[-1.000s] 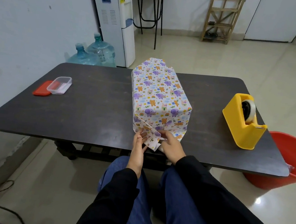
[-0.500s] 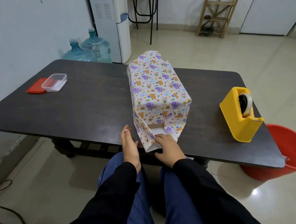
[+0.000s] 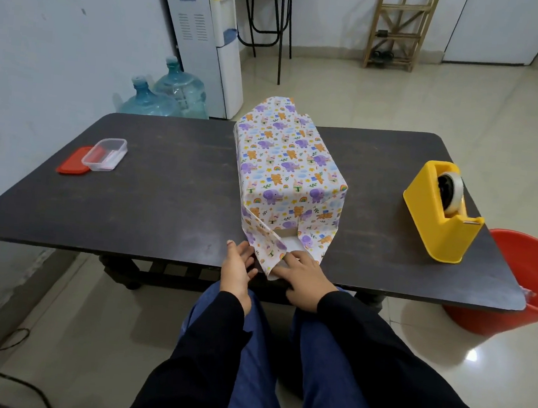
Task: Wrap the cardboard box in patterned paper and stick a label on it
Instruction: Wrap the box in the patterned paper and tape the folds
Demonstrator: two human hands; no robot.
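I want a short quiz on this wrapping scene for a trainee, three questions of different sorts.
1. True or false: the patterned paper fully covers the near end of the cardboard box.
2. The yellow tape dispenser stands where from the box? A) left B) right C) on top
3. Fill in: the left hand and the right hand work at the box's ____ end.
Key: 1 false; 2 B; 3 near.

left hand [image 3: 237,266] touches patterned paper flap [image 3: 268,251] | right hand [image 3: 303,279] flat on flap | near table [image 3: 163,193] edge
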